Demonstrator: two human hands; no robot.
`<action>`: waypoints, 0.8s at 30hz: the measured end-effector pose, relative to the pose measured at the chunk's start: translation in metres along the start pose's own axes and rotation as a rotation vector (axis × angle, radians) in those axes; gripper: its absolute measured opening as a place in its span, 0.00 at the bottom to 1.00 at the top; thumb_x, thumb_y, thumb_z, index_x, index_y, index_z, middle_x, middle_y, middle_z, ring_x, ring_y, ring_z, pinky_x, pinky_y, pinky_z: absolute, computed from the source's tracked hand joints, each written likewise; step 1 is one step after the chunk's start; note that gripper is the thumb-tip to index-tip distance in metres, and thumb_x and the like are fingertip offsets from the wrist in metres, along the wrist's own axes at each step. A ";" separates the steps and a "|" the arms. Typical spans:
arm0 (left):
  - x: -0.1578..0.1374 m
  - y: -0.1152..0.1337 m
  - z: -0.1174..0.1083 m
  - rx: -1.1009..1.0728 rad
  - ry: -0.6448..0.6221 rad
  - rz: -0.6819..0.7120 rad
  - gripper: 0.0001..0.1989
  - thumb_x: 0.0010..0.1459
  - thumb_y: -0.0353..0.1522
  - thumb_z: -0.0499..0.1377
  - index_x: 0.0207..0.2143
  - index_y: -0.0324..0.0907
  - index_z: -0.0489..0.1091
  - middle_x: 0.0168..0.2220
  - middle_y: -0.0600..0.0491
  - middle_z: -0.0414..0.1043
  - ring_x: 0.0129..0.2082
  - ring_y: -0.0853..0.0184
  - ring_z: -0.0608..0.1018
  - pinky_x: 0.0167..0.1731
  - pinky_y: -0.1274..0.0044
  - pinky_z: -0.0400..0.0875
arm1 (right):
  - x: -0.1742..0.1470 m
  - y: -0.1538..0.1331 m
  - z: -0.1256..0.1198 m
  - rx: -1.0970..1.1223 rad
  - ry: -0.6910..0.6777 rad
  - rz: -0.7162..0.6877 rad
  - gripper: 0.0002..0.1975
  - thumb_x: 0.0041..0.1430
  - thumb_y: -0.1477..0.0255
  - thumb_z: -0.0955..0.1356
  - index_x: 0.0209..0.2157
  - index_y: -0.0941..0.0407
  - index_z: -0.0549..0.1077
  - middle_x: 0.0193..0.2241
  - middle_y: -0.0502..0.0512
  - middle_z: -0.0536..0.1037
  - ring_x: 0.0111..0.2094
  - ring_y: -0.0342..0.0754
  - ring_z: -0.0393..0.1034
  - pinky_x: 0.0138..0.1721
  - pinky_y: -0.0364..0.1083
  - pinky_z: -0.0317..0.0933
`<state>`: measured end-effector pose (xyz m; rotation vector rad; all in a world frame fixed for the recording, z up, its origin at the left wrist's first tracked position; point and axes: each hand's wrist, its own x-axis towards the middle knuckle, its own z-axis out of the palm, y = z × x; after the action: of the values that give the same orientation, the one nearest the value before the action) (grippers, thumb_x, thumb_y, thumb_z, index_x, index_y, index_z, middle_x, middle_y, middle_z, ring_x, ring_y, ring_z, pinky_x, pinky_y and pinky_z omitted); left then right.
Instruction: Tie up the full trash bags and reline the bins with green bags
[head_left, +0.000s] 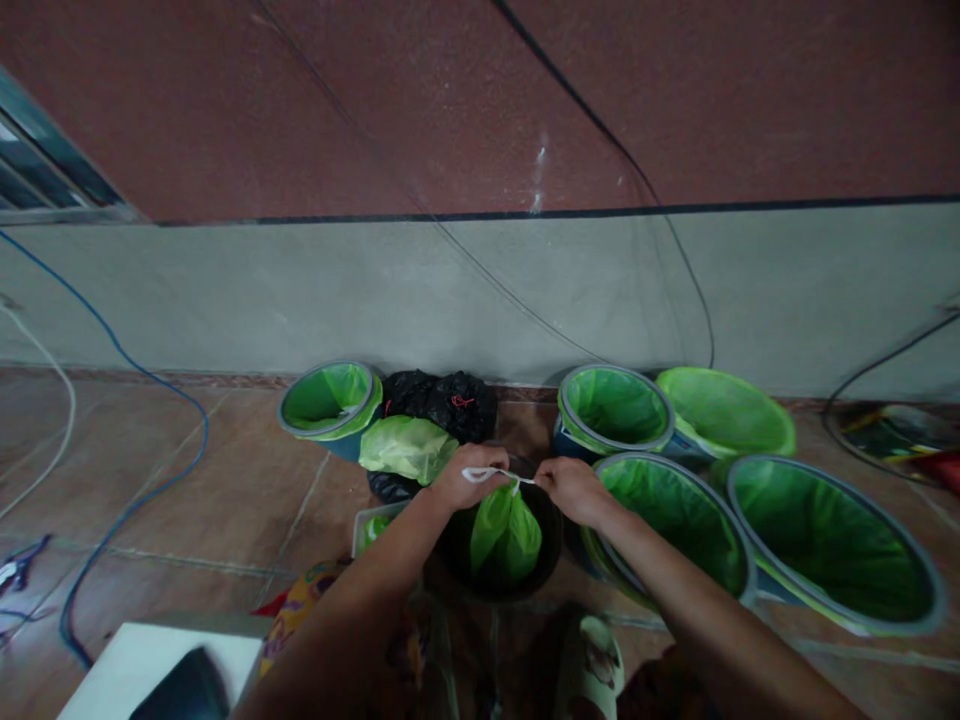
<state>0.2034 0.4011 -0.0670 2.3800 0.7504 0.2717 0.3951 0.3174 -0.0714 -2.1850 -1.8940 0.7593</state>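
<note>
A green garbage bag is gathered at its neck inside a dark round bin. A white drawstring runs across the neck, pulled out to both sides. My left hand is closed on the string's left part, where a white loop shows. Its right end is pinched in the fingers of my right hand. To the left of the bin lie a light green bag and black garbage bags, one with a red tie.
Several bins with green liners stand on the right, including one grey-rimmed bin; another lined bin is at the left by the wall. A blue cable crosses the tiled floor. A white box is at the lower left.
</note>
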 end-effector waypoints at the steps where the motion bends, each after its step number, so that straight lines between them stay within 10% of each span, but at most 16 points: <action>1: -0.001 -0.001 -0.001 -0.014 -0.011 -0.012 0.04 0.53 0.32 0.59 0.28 0.42 0.69 0.24 0.59 0.69 0.27 0.73 0.70 0.29 0.82 0.59 | 0.000 -0.001 0.002 -0.009 -0.005 0.008 0.12 0.58 0.71 0.63 0.31 0.55 0.78 0.31 0.55 0.80 0.34 0.46 0.72 0.34 0.43 0.55; 16: -0.001 0.003 0.011 -0.248 -0.034 0.128 0.13 0.61 0.36 0.53 0.35 0.42 0.76 0.32 0.52 0.78 0.34 0.68 0.77 0.37 0.80 0.67 | -0.001 -0.008 0.010 0.044 -0.050 -0.063 0.12 0.58 0.71 0.63 0.31 0.55 0.78 0.30 0.56 0.80 0.33 0.47 0.73 0.34 0.43 0.57; 24: -0.006 -0.025 0.018 0.203 0.144 -0.086 0.13 0.60 0.33 0.52 0.27 0.40 0.73 0.29 0.48 0.75 0.32 0.65 0.75 0.37 0.75 0.66 | -0.004 0.001 0.015 -0.097 -0.118 0.012 0.11 0.56 0.73 0.63 0.31 0.57 0.79 0.33 0.61 0.80 0.36 0.52 0.73 0.33 0.45 0.56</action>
<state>0.1940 0.4044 -0.0966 2.5303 0.9863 0.3479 0.3888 0.3099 -0.0839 -2.2572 -2.0155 0.8317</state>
